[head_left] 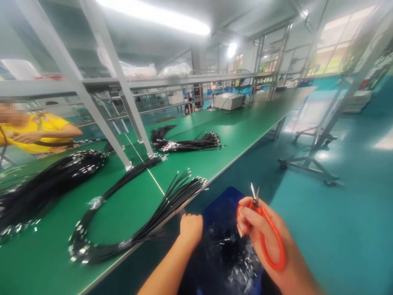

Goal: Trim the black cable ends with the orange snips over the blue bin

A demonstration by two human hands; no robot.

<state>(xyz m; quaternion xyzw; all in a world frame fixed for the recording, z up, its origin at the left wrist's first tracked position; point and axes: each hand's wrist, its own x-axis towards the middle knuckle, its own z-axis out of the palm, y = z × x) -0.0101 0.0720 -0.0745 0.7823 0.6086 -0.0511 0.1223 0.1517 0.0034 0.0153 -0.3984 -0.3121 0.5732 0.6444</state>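
Orange-handled scissors (273, 246) are in my right hand (260, 225), with their short blades slightly apart and pointing up. My left hand (192, 227) is closed at the front edge of the green table, just below the loose ends of a bundle of black cables (172, 200). What its fingers hold, if anything, is hidden. The bundle curves round in a U on the tabletop, with silvery tips and shiny wrapping along it. Beneath my hands, a dark blue bin (225, 196) contains clear, shiny scraps (245, 266).
Another cable bundle (190, 141) lies farther back on the green table (245, 123). A large black cable heap (55, 176) is at left, near a person in a yellow top (58, 127). Grey shelf posts (132, 110) rise from the table. A wheeled rack (316, 159) stands right.
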